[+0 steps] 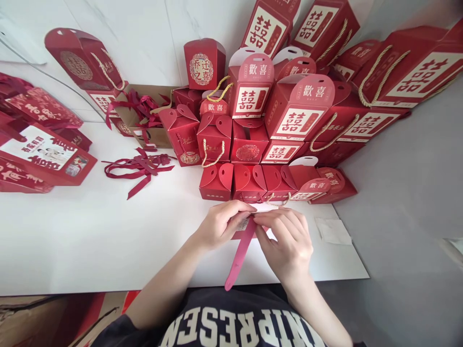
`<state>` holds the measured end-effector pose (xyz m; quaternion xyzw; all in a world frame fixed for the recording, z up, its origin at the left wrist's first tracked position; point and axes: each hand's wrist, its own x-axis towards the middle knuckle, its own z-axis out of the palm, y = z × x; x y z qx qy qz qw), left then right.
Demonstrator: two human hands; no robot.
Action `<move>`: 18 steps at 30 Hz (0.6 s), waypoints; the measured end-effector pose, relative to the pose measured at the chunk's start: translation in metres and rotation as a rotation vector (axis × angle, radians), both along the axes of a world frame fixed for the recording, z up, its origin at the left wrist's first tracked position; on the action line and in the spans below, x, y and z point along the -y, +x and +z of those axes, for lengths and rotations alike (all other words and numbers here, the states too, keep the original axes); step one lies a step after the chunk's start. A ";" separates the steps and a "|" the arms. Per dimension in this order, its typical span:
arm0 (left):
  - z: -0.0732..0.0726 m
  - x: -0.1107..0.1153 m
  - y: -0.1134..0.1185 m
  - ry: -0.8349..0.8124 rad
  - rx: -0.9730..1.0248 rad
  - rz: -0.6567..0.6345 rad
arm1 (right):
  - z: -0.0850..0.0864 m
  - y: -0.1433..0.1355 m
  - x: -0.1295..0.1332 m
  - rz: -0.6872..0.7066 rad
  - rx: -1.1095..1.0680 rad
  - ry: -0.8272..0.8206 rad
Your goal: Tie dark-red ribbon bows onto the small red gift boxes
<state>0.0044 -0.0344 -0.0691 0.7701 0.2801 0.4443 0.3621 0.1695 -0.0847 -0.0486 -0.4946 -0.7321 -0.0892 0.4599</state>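
Handling a small red box (pixel 238 235), a person brings two bare hands together over a white table (pixel 72 241). The box sits between the hands, largely covered by them, a white flap (pixel 266 207) showing at its far side; whether it rests on the tabletop cannot be told. From its top edge a pink strip (pixel 239 255) slants toward the person's dark shirt (pixel 231 327), its lower end free.

The left hand (pixel 224 222) pinches the box's upper edge, thumb and forefinger drawn nearly together. The right hand (pixel 287 238) has its fingertips closed in on the strip's upper end (the fingers hide whether it passes through a slot). Good work here likely calls for a steady left pinch close to the join, so the card does not buckle, while the right fingers guide the strip flat and untwisted; a light touch should spare creases.

Just beyond the hands stands a low row of red boxes (pixel 216 185), with taller, rope-handled cartons (pixel 298 118) stacked behind. Farther left, dark red ribbons (pixel 139 168) lie loose near an open cardboard box (pixel 126 115), and printed gift bags (pixel 39 147) crowd the table's left side.
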 end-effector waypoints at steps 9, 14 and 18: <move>0.000 0.003 -0.002 -0.095 -0.009 0.014 | -0.005 0.015 -0.012 0.091 -0.097 -0.053; 0.000 0.001 -0.006 -0.033 -0.016 -0.054 | -0.007 0.022 -0.018 0.227 -0.171 -0.095; 0.001 0.001 -0.004 0.033 -0.012 -0.035 | -0.010 0.021 -0.020 0.229 -0.148 -0.031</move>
